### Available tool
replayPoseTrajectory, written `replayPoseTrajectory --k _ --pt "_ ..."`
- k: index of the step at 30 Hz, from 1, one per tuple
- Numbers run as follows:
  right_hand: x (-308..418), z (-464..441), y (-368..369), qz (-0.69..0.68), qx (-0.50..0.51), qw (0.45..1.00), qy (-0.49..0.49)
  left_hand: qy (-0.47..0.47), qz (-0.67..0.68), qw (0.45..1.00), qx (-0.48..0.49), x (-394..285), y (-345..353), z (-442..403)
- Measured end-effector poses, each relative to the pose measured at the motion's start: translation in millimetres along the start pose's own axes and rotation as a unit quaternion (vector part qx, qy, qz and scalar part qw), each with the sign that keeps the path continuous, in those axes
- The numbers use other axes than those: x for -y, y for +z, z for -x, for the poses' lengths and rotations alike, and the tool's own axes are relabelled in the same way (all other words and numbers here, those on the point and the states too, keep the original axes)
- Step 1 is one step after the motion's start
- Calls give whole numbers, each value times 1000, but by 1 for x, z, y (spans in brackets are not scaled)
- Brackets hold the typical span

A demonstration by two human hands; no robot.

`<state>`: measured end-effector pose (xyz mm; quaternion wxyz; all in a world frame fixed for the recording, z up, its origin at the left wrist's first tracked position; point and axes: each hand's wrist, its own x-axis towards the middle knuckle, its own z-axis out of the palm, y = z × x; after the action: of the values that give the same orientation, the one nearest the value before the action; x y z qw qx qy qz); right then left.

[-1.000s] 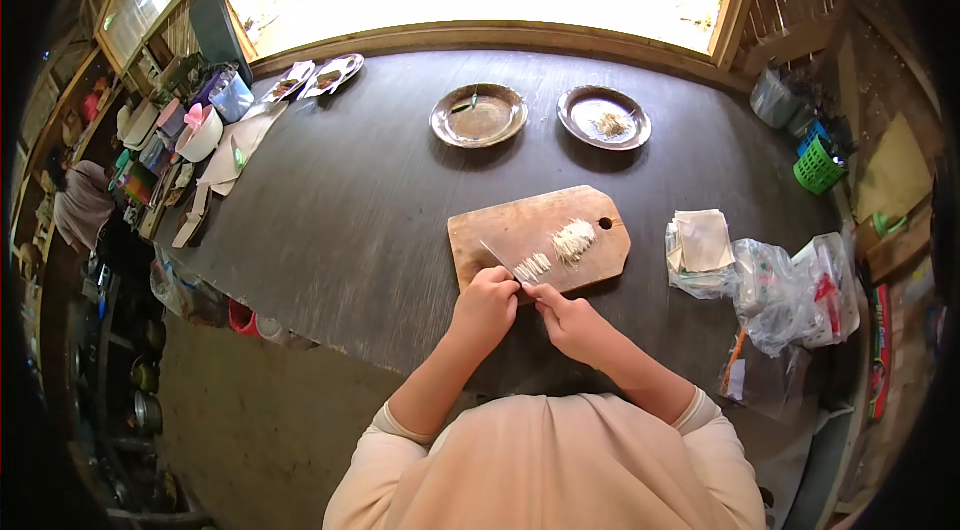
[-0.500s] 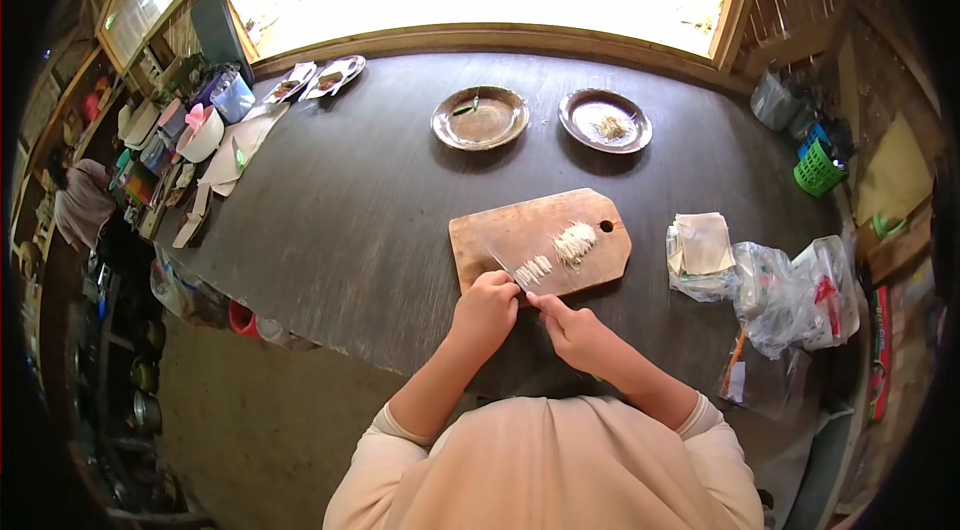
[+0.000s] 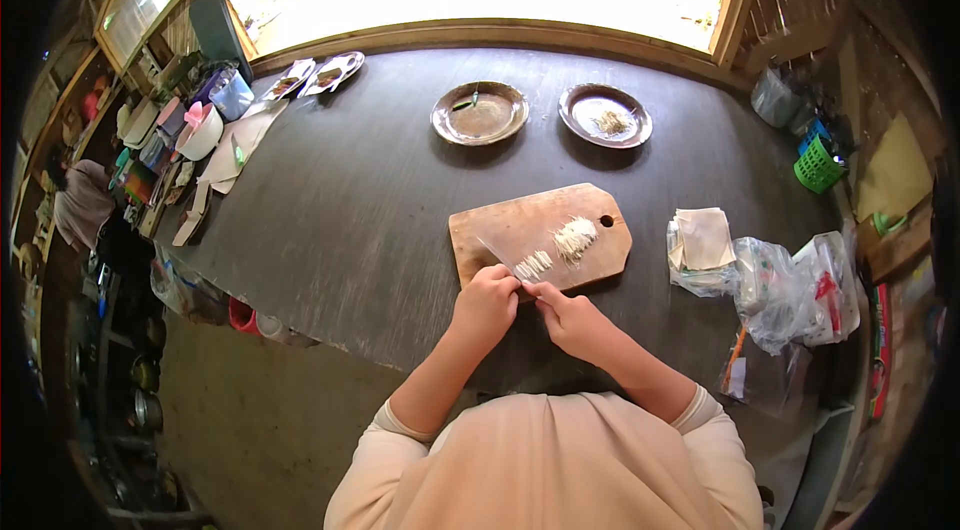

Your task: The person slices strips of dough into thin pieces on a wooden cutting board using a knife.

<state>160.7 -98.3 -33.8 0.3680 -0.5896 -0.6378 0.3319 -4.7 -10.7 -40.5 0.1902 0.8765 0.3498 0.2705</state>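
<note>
A wooden cutting board [image 3: 487,226] lies on the dark table. On it are a heap of fine pale strips [image 3: 575,239] and a smaller row of pale sticks [image 3: 534,265]. My right hand [image 3: 570,319] is closed around the knife at the board's near edge, its handle mostly hidden by the fingers. The thin knife blade [image 3: 498,255] points up and left over the board. Beside it, my left hand [image 3: 487,303] is closed, fingertips almost touching my right hand; what it pinches is hidden.
Two brown plates [image 3: 480,137] [image 3: 606,138] stand beyond the board, holding small bits. To the right lie stacked pale wrappers [image 3: 703,238], plastic bags [image 3: 765,295] and a green basket [image 3: 818,168]. Containers [image 3: 201,135] crowd the left edge. Another person [image 3: 85,202] is at far left.
The knife blade has swung slightly between frames, and its tip is now farther up and left than half a second ago. My right hand has shifted a little; my left hand has hardly moved.
</note>
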Motion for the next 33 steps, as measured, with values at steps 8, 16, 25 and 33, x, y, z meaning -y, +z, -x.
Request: replayPoseTrajectory --k 8,16,25,33 --pt "5 5 -3 12 8 1000 15 -8 11 1000 -3 -1 -2 -1" --pt "0 7 -1 -9 -8 1000 -8 -1 4 1000 -11 0 -1 0" --pt "8 8 -5 6 18 999 34 4 9 1000 -17 2 1 0" --pt "9 4 -3 1 9 1000 13 -1 4 1000 -5 1 -1 0"
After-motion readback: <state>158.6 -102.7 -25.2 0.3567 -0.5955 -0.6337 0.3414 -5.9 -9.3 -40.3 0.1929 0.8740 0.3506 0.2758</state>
